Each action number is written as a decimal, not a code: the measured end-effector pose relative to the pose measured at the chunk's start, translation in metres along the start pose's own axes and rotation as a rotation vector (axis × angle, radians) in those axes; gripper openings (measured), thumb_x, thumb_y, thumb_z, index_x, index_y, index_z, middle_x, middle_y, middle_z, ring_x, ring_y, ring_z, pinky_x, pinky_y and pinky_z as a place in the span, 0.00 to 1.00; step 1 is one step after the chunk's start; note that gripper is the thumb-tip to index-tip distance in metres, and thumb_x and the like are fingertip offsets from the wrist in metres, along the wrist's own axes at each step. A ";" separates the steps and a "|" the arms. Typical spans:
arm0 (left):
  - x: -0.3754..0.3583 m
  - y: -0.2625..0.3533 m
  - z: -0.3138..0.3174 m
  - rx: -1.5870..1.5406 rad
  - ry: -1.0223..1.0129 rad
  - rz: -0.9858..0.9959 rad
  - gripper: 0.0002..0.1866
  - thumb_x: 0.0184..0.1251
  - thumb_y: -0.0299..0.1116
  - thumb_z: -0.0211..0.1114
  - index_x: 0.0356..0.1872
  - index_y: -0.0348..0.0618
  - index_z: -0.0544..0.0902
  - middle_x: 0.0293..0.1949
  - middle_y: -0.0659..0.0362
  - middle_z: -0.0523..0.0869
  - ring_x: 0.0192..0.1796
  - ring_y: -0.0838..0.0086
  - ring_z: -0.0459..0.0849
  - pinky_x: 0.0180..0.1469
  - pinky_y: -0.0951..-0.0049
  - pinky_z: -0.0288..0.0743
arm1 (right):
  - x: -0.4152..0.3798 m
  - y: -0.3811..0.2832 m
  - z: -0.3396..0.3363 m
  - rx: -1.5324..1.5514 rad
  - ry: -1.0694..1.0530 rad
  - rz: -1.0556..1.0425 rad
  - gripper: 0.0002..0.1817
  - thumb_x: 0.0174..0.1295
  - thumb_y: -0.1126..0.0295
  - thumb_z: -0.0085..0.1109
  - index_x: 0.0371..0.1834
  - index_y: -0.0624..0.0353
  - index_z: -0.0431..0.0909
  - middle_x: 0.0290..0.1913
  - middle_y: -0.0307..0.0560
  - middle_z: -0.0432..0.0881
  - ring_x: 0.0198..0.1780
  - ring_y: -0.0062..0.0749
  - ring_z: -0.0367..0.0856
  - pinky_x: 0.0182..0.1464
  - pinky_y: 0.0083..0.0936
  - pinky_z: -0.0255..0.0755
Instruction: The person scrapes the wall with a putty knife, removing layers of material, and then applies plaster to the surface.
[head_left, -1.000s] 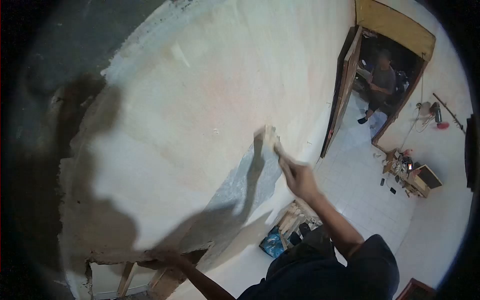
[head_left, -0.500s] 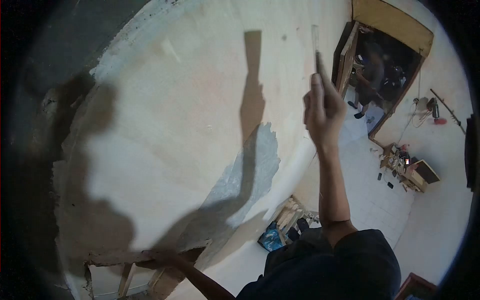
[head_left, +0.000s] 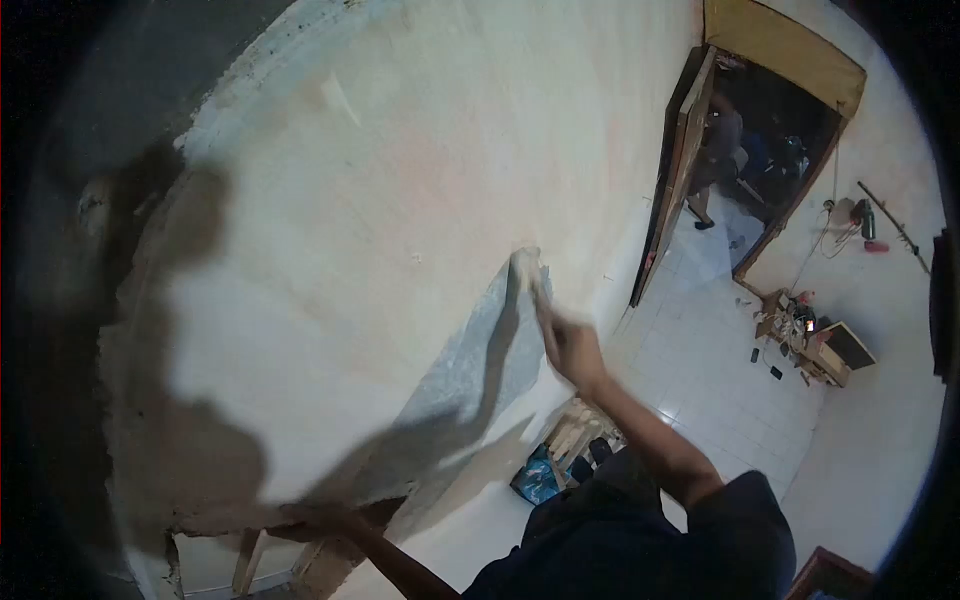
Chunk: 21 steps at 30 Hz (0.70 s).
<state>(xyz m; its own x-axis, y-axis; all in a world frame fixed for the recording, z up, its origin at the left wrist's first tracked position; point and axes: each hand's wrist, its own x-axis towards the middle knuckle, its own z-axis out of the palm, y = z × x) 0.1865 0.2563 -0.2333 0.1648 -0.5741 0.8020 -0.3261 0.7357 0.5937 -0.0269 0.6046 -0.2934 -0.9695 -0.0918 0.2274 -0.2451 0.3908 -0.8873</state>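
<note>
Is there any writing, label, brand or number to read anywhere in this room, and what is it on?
None: no readable text shows anywhere.
The wall is bare plaster, no lettering.
The scraper in the right hand is motion-blurred, no mark legible.
The blue bag on the floor: any print is too small to read.
The clutter by the small wooden box: too small and blurred to tell.
</note>
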 end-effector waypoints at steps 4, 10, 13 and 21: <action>0.002 0.043 0.000 -0.060 -0.018 -0.047 0.41 0.66 0.60 0.46 0.62 0.27 0.58 0.57 0.34 0.65 0.57 0.48 0.70 0.54 0.55 0.69 | 0.118 -0.098 -0.106 0.286 0.720 -0.375 0.18 0.68 0.62 0.49 0.47 0.67 0.78 0.14 0.36 0.66 0.17 0.12 0.63 0.18 0.13 0.56; 0.001 0.045 0.000 -0.022 -0.022 -0.068 0.43 0.65 0.63 0.47 0.62 0.28 0.58 0.56 0.34 0.65 0.57 0.49 0.71 0.54 0.55 0.70 | 0.080 -0.133 -0.156 0.379 0.783 -0.598 0.22 0.69 0.67 0.47 0.64 0.62 0.64 0.14 0.27 0.60 0.16 0.08 0.61 0.16 0.10 0.52; 0.002 0.052 -0.002 -0.003 -0.034 -0.086 0.42 0.65 0.62 0.47 0.62 0.28 0.58 0.56 0.34 0.65 0.57 0.49 0.71 0.54 0.56 0.70 | 0.030 -0.050 -0.105 0.024 0.237 0.098 0.22 0.68 0.67 0.48 0.63 0.64 0.65 0.52 0.55 0.79 0.38 0.21 0.78 0.41 0.26 0.74; 0.004 0.048 0.000 -0.119 -0.069 -0.089 0.43 0.65 0.61 0.48 0.63 0.26 0.56 0.57 0.35 0.65 0.57 0.50 0.70 0.56 0.56 0.68 | -0.032 0.012 0.006 -0.039 -0.095 0.031 0.18 0.68 0.69 0.46 0.59 0.65 0.69 0.31 0.66 0.80 0.28 0.26 0.76 0.36 0.33 0.71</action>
<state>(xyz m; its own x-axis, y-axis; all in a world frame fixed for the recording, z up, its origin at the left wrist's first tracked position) 0.1717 0.2890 -0.2018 0.1226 -0.6594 0.7417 -0.1997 0.7157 0.6692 0.0009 0.6062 -0.3139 -0.9733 -0.1650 0.1596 -0.2166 0.4295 -0.8767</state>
